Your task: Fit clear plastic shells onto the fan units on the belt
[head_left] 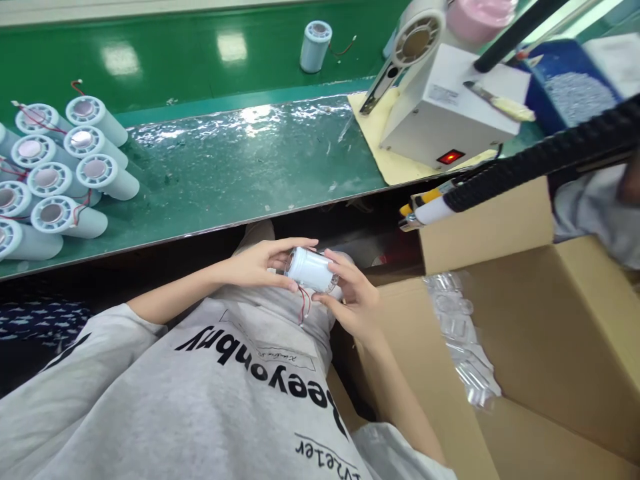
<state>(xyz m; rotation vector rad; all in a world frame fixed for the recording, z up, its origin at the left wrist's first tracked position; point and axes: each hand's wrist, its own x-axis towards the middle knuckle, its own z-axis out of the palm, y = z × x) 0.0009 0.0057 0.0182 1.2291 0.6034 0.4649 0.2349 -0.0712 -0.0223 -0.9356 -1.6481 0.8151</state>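
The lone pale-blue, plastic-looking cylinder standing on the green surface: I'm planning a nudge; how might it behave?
Standing upright, taller than wide, the cylinder may tip if pushed high. Once down, its round side would probably roll. Its thin wires look floppy and could trail.

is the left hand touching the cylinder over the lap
Touching. The head view shows the left hand with its thumb and fingers against one end of the cylinder.

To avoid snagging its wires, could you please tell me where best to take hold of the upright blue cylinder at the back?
Probably mid-height on the round wall of the upright blue cylinder, from the left, since its wires trail off right.
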